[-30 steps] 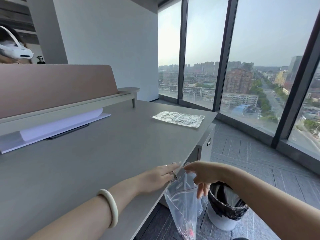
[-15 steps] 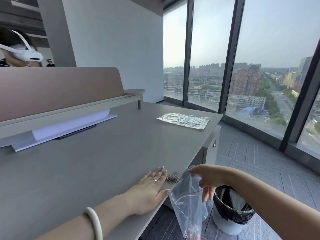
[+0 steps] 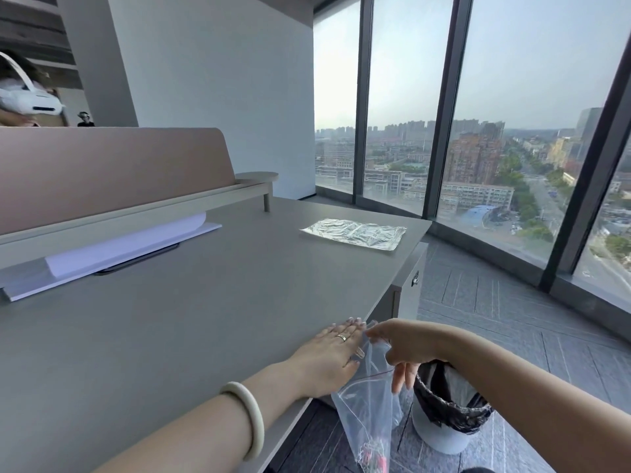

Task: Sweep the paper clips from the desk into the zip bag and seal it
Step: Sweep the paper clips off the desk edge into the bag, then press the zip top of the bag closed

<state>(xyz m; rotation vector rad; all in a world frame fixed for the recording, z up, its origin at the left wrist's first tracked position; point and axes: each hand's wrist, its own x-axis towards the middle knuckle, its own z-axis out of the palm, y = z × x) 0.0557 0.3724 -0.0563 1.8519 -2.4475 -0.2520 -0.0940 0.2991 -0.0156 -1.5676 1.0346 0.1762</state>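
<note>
My left hand [image 3: 329, 356] lies flat, palm down, at the right edge of the grey desk [image 3: 191, 319], fingers together and reaching over the edge. A ring sits on one finger and a pale bangle on the wrist. My right hand [image 3: 397, 348] pinches the open mouth of a clear zip bag [image 3: 367, 414] just below the desk edge, against my left fingertips. The bag hangs down beside the desk, with some small red and dark items at its bottom. No paper clips show on the desk; any under my left hand are hidden.
A crinkled clear plastic bag [image 3: 355, 232] lies flat at the desk's far right corner. White paper sheets [image 3: 112, 256] rest under a raised shelf at the back. A bin with a black liner [image 3: 447, 411] stands on the floor right of the bag. Another person with a headset [image 3: 25, 97] sits beyond the divider.
My left hand slid right to the desk edge, covering the small pile of paper clips seen half a second ago. The bag mouth now meets my left fingertips.
</note>
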